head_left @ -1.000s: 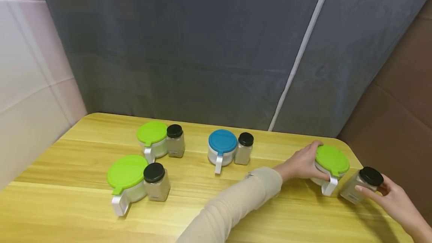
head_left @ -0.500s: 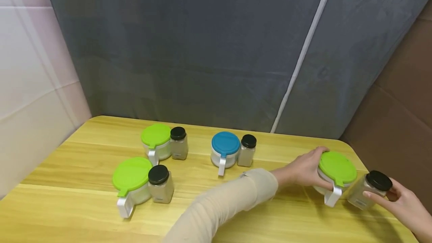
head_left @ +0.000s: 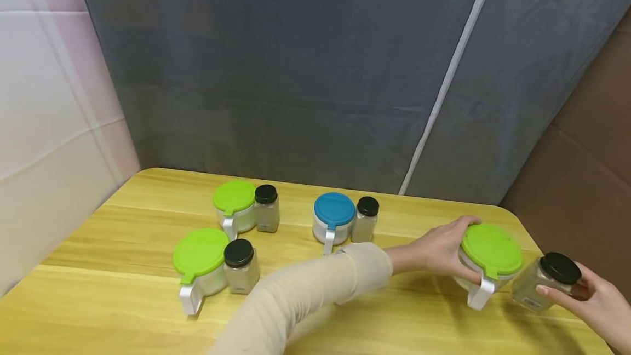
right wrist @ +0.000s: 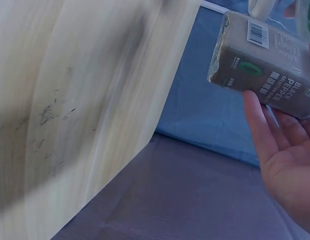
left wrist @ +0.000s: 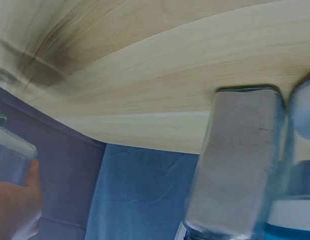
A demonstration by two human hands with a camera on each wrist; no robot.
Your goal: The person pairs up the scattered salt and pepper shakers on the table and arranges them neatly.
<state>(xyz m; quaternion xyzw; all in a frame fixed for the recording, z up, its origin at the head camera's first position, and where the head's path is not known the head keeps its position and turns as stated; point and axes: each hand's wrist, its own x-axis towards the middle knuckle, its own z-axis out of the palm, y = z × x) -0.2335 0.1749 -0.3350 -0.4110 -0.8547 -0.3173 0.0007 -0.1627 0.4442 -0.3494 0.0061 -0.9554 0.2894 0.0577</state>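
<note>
At the right of the table, my left hand point(head_left: 446, 248) grips a seasoning jar point(head_left: 492, 251) with a green lid and white handle. The same hand point(left wrist: 17, 207) shows at the left wrist view's edge, on the clear jar point(left wrist: 12, 155). My right hand point(head_left: 591, 300) holds a square black pepper bottle point(head_left: 534, 288) with a black cap, tilted, just right of that jar. The right wrist view shows the fingers point(right wrist: 257, 120) along the pepper bottle point(right wrist: 267, 65), its label and barcode visible. A gap separates the two held things.
A blue-lidded jar point(head_left: 334, 210) and a black-capped bottle point(head_left: 365, 223) stand mid-table. On the left are two green-lidded jars point(head_left: 234, 199) point(head_left: 199, 253), each beside a black-capped bottle point(head_left: 267, 212) point(head_left: 241, 273). Dark cloth point(head_left: 296, 70) rises behind the table.
Both hands have come slightly nearer with the green-lidded jar and the pepper bottle. The bottle has shifted right, and the gap between them is wider. The head view has turned a little.
</note>
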